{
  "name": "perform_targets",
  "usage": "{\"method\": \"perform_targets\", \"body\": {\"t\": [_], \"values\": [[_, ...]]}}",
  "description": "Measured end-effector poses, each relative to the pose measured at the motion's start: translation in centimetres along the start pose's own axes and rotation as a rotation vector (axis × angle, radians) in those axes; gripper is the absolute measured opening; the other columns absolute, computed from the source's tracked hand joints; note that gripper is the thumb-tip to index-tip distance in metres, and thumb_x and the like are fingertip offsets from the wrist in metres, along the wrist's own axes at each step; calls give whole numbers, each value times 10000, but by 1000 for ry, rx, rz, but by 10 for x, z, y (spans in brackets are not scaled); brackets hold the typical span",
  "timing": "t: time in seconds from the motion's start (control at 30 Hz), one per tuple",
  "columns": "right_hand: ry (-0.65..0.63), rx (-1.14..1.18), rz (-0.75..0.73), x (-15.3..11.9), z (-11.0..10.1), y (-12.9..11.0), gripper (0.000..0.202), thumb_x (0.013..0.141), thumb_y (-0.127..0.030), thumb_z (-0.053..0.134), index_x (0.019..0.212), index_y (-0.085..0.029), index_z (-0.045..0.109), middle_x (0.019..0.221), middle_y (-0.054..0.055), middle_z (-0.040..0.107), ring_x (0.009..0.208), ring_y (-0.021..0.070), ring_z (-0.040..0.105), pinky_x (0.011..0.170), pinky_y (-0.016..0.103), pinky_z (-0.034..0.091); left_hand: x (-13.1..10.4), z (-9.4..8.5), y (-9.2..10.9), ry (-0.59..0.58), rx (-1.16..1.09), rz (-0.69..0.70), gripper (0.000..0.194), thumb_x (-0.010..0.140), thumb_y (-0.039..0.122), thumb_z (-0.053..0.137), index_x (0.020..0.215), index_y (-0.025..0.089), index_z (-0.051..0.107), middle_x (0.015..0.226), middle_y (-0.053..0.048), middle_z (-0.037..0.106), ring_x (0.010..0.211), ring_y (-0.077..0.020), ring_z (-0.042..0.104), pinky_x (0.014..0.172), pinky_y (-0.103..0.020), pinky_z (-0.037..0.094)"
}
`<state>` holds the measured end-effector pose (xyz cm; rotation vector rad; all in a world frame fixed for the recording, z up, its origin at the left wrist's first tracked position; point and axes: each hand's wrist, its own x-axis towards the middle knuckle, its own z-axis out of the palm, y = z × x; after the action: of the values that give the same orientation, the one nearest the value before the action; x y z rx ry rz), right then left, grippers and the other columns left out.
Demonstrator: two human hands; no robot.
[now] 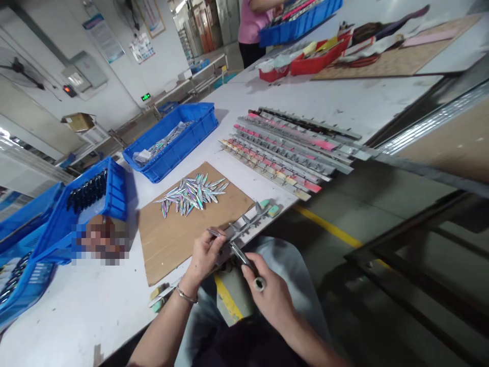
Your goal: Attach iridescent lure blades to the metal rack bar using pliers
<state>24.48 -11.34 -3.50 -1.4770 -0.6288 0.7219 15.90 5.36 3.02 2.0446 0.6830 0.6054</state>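
My left hand [204, 257] pinches a small shiny metal piece [214, 232] at the front edge of a brown cardboard sheet [168, 239]. My right hand [269, 293] grips a dark pen-like tool [244, 262], its tip pointing at a grey metal clip rack [248, 221] that lies along the table edge. A pile of iridescent leaf-shaped metal pieces [193, 193] rests on the cardboard beyond my hands.
Several loaded clip racks [290, 150] lie to the right on the white table [87, 306]. Blue bins [173, 140] [91, 204] stand at the left and back. Red trays [319, 58] sit far back, where another person [252, 28] stands. The floor with a yellow line [332, 229] is at right.
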Motion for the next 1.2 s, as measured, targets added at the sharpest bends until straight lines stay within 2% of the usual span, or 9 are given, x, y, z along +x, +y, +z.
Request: {"method": "perform_targets", "body": {"t": [0.1, 0.2, 0.3, 0.5, 0.73, 0.8, 1.03, 1.1, 1.2], "values": [[53, -534, -348, -1, -3, 7, 291, 1005, -314, 467, 1228, -207, 621, 975, 101, 745, 855, 264, 702, 724, 370, 480, 0, -1, 1, -42, 77, 34, 347, 984, 496, 563, 956, 171, 681, 870, -50, 721, 784, -169, 656, 761, -282, 509], [23, -601, -380, 1, -7, 7, 299, 1012, -294, 435, 1243, -210, 605, 975, 93, 753, 845, 268, 711, 715, 377, 474, 2, -1, 1, -65, 156, 92, 335, 1001, 481, 540, 952, 181, 683, 899, -62, 728, 806, -175, 668, 779, -288, 515], [-14, -270, -143, 4, -5, 2, 283, 976, -416, 512, 1170, -243, 623, 907, 69, 737, 818, 262, 689, 705, 370, 481, 6, -2, 0, -116, 219, 184, 317, 1006, 463, 538, 936, 193, 690, 913, -73, 728, 833, -179, 674, 796, -290, 519], [-160, 784, 660, 5, 3, -2, 495, 851, -698, 605, 889, -205, 619, 638, 4, 562, 512, 135, 486, 460, 235, 337, 7, -2, -1, -102, 250, 213, 270, 1013, 408, 548, 934, 197, 698, 888, -69, 720, 827, -170, 677, 775, -273, 516], [20, -385, -192, 1, -23, -7, 276, 950, -362, 528, 1144, -251, 691, 905, 93, 726, 835, 273, 652, 814, 415, 440, 5, 0, -5, -86, 257, 224, 247, 1011, 382, 564, 947, 189, 704, 900, -69, 729, 832, -168, 687, 783, -275, 525], [-13, -351, -146, 5, -21, -9, 268, 939, -336, 528, 1136, -251, 689, 896, 90, 716, 809, 257, 631, 783, 397, 428, 5, 0, -7, -77, 260, 240, 243, 1011, 375, 565, 943, 187, 702, 885, -65, 727, 825, -167, 686, 777, -273, 524], [-228, 578, 471, 7, 5, 6, 510, 895, -711, 467, 864, -217, 591, 557, -47, 414, 456, 126, 349, 474, 261, 319, 4, 2, -4, -72, 281, 281, 241, 1015, 366, 555, 929, 191, 697, 868, -70, 726, 824, -176, 692, 766, -279, 531], [-201, 457, 390, 5, -2, 8, 450, 912, -660, 511, 928, -220, 602, 597, -17, 517, 502, 146, 451, 527, 279, 375, 3, 2, -2, -70, 292, 286, 237, 1017, 360, 548, 935, 193, 694, 869, -71, 726, 832, -179, 691, 771, -284, 530], [-78, -252, -99, 5, -22, 1, 312, 993, -482, 493, 1110, -231, 636, 799, 64, 698, 700, 225, 625, 664, 344, 430, 3, 2, -2, -67, 297, 288, 234, 1019, 354, 545, 929, 190, 686, 881, -74, 727, 837, -179, 688, 777, -285, 526]]}}
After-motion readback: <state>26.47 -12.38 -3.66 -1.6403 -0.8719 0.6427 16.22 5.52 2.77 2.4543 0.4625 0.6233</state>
